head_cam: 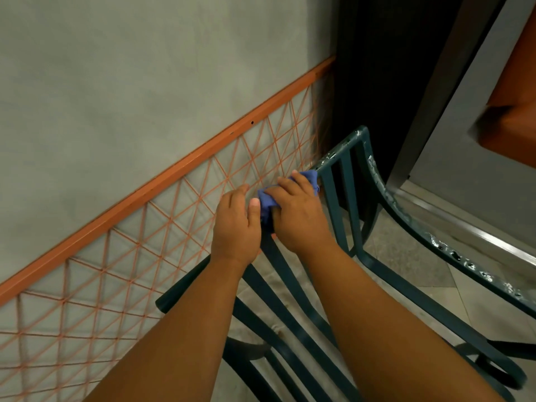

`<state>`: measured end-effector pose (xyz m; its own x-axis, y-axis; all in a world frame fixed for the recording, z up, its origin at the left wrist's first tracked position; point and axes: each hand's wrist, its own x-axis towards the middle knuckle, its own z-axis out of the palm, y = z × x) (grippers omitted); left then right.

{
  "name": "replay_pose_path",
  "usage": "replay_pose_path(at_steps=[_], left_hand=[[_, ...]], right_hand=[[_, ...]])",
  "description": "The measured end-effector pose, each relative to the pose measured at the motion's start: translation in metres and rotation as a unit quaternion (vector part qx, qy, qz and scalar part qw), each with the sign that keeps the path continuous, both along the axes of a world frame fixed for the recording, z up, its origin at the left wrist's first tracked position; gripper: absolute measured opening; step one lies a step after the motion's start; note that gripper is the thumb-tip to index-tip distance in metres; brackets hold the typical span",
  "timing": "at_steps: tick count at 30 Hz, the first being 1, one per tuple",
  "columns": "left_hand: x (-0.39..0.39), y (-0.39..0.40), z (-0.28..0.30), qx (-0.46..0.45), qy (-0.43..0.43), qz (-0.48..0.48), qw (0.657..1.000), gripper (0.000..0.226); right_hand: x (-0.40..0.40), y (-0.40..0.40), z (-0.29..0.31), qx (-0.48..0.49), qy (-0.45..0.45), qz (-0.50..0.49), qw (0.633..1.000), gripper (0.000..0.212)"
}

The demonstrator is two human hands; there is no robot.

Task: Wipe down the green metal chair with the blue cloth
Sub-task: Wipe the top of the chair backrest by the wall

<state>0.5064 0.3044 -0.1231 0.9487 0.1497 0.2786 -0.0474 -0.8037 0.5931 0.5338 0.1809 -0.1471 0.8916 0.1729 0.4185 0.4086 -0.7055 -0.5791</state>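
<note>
I am seeing a tiled floor [412,265] carrying everything here, its pale grey tiles showing through the gaps between the slats. A green metal chair [385,274] is standing directly on it, close beside the wall, its paint chipping along the arm. At the lower right, the chair's curved base is resting on the tiles.

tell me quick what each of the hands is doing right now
Left hand: curled on the chair's top rail, thumb touching the blue cloth.
Right hand: pressing the blue cloth onto the rail, fingers curled over it.
</note>
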Motion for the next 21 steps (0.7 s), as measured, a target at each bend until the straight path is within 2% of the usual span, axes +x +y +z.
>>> replay_pose_path(at_steps=[2, 6, 9, 11, 13, 17, 21], left_hand=[[0.002, 0.0, 0.0, -0.008, 0.012, 0.004, 1.0, 0.043], [0.006, 0.003, -0.002, -0.021, 0.027, 0.006, 0.999, 0.039], [0.008, 0.007, -0.007, -0.008, 0.016, -0.002, 1.0, 0.028], [0.007, 0.01, -0.006, -0.035, 0.014, 0.0, 0.999, 0.02], [0.006, 0.012, -0.003, -0.076, 0.007, 0.003, 0.997, 0.015], [0.008, 0.013, -0.001, -0.117, 0.002, 0.006, 0.993, 0.016], [0.007, 0.014, -0.004, -0.113, 0.017, -0.002, 0.993, 0.02]], right_hand=[[-0.005, 0.006, -0.004, -0.014, 0.021, 0.007, 1.0, 0.034], [-0.002, -0.022, -0.019, -0.018, -0.029, 0.066, 0.997, 0.038], [0.012, -0.021, -0.008, -0.007, -0.002, 0.012, 1.0, 0.033], [0.009, -0.005, 0.001, -0.021, 0.047, -0.024, 0.998, 0.03], [0.001, 0.001, -0.003, -0.03, 0.071, 0.002, 0.997, 0.031], [0.004, -0.026, -0.02, -0.022, 0.008, 0.082, 0.996, 0.036], [0.02, -0.018, -0.004, -0.049, 0.068, -0.01, 0.996, 0.034]])
